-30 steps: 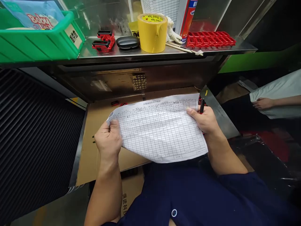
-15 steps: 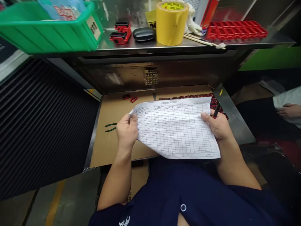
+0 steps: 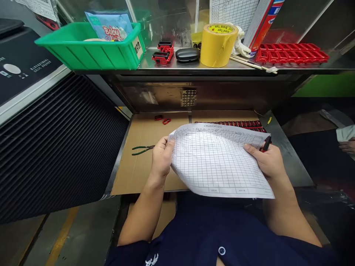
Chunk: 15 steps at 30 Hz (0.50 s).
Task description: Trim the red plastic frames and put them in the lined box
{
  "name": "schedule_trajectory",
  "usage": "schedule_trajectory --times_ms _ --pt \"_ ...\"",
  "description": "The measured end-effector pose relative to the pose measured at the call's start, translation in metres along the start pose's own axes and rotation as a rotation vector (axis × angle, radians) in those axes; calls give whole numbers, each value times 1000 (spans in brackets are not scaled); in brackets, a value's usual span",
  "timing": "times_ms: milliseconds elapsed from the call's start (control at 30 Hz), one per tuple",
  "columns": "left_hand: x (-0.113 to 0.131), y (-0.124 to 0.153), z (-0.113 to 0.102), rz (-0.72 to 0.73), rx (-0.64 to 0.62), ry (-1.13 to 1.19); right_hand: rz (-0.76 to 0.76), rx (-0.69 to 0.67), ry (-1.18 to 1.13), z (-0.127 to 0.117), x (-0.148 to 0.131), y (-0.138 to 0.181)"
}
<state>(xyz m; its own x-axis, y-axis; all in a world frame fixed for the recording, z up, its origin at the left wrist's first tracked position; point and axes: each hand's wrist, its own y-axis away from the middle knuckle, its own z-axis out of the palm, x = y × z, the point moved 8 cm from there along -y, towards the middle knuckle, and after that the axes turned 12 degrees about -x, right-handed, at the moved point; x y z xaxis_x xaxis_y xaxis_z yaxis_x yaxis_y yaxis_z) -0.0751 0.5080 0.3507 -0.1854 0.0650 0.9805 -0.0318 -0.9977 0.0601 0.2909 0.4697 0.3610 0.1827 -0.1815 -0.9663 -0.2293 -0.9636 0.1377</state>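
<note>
A printed sheet of paper (image 3: 219, 162) ruled with a grid is held up over the cardboard-covered bench (image 3: 144, 129). My left hand (image 3: 162, 157) pinches its left edge, thumb on top. My right hand (image 3: 267, 162) grips the right edge and also has a dark pen (image 3: 266, 143) tucked between its fingers. Both hands are closed on the sheet. A row of small red parts (image 3: 233, 124) lies on the bench just beyond the paper's top edge, partly hidden by it.
Green-handled pliers (image 3: 142, 149) and two loose red parts (image 3: 163, 119) lie on the cardboard. The steel shelf (image 3: 177, 66) carries a green bin (image 3: 91, 51), yellow tape roll (image 3: 217, 44), black case (image 3: 188, 54), red trays (image 3: 291, 51). Another person's hand (image 3: 348, 146) is at far right.
The view has shifted so the bench sits further right and lower, and the pliers now show. Both hands keep the same hold on the sheet, which has tilted slightly flatter.
</note>
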Motion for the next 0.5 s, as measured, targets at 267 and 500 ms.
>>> schedule_trajectory --times_ms 267,500 --pt "10 3 3 50 63 -238 -91 51 38 -15 -1 2" --pt "23 1 3 99 35 -364 -43 51 -30 -18 2 5"
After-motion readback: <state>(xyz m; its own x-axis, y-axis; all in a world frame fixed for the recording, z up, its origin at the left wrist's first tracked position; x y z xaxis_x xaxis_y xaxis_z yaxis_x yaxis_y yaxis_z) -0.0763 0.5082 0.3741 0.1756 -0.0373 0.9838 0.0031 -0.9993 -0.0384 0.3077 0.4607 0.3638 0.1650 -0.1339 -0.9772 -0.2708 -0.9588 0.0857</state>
